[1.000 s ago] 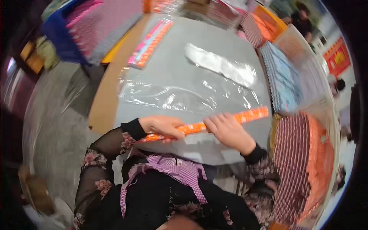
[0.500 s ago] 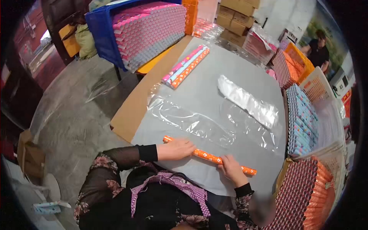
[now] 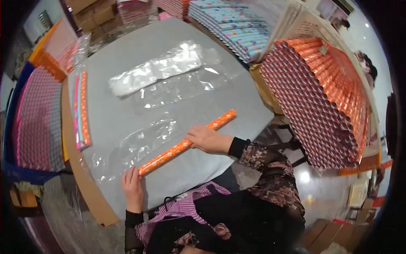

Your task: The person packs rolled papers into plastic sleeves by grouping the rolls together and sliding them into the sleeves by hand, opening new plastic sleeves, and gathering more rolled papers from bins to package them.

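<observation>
An orange roll of wrapping paper with a white flower pattern lies slantwise near the front of the grey table. At its lower left end, my left hand has its fingers closed about the tip. Farther up the roll, my right hand is closed over it, and the upper right end sticks out past the hand. Beyond the roll lies a clear plastic sleeve, flat on the table. A stack of clear sleeves is farther back. Pink, light blue and orange rolls lie together at the left edge.
The grey table has a cardboard strip along its left side. Left of it stands a blue crate of stacked rolls. To the right are many red-orange rolls in a basket, and light blue rolls sit behind.
The view has turned to the right. My left hand has slid out to the roll's left end, and my right hand has shifted inward along it.
</observation>
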Motion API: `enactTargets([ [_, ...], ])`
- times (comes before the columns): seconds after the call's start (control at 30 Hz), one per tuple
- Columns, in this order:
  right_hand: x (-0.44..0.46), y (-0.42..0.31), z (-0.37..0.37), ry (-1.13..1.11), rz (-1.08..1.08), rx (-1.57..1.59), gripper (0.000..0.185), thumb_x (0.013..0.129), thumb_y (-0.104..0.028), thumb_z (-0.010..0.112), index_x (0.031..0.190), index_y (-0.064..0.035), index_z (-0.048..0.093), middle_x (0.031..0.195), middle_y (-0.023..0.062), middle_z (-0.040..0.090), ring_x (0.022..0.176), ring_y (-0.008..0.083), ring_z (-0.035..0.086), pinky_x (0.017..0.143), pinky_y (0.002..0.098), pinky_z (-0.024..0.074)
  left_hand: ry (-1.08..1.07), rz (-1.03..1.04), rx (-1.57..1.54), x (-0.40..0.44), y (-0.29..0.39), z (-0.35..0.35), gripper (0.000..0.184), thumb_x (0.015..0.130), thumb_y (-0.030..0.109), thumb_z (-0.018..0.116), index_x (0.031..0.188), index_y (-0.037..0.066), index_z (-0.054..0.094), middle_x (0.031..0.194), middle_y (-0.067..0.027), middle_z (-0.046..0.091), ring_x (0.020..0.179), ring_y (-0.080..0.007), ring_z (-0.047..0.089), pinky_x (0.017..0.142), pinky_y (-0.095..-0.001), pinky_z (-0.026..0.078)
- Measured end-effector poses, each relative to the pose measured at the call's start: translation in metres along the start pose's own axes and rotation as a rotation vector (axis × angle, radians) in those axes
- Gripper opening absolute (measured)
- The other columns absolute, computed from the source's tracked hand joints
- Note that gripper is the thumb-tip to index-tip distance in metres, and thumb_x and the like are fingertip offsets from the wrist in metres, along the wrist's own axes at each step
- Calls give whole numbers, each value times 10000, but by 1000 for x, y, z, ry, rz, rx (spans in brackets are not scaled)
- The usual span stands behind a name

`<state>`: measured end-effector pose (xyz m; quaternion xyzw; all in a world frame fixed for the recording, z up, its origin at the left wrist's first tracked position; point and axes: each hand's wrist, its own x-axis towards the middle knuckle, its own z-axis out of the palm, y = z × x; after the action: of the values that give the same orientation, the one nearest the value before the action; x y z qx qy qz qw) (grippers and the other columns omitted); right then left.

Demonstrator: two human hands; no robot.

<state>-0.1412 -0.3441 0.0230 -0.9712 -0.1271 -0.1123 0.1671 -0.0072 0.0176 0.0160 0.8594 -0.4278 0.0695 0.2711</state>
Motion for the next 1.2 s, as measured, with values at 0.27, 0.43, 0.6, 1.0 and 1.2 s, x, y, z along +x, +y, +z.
enactTargets([
  [0.27,10,37,-34,97,15,197,317,865,-194,656,1133,-32,609,1094,140,612,1054,340,557,924,440,437,43,-24,-109,-1,-10,10,292,907,-6,606,1196,-6,652,1229,-153,639,1149,-366,559,992,-449,443],
  [0.43,23,154,-118,466,384,-174,259,859,-127,624,1085,-18,687,1047,181,675,1003,354,624,887,429,487,-24,-86,-88,-3,-8,4,295,929,16,594,1219,-6,642,1248,-156,630,1167,-354,551,1005,-436,435],
  [0.6,-3,354,-181,475,580,-602,246,888,-163,625,1115,-126,711,1035,135,710,991,368,634,872,462,494,-29,-84,-128,-7,-12,6,306,931,16,581,1229,-12,643,1251,-156,634,1188,-361,540,1029,-438,421],
  [1.0,18,418,-226,-223,1072,-528,472,919,-147,496,1359,-294,584,1344,113,600,1211,361,572,1014,472,451,-25,-107,-25,-2,-1,5,254,968,157,620,1159,-8,645,1201,-162,644,1112,-374,569,971,-460,454],
  [1.2,12,440,-238,-290,966,-482,387,900,-119,541,1248,-231,668,1249,115,653,1145,318,618,955,417,502,-42,-141,-36,-7,-4,5,253,968,155,619,1157,-11,642,1210,-168,640,1121,-372,563,985,-459,447],
])
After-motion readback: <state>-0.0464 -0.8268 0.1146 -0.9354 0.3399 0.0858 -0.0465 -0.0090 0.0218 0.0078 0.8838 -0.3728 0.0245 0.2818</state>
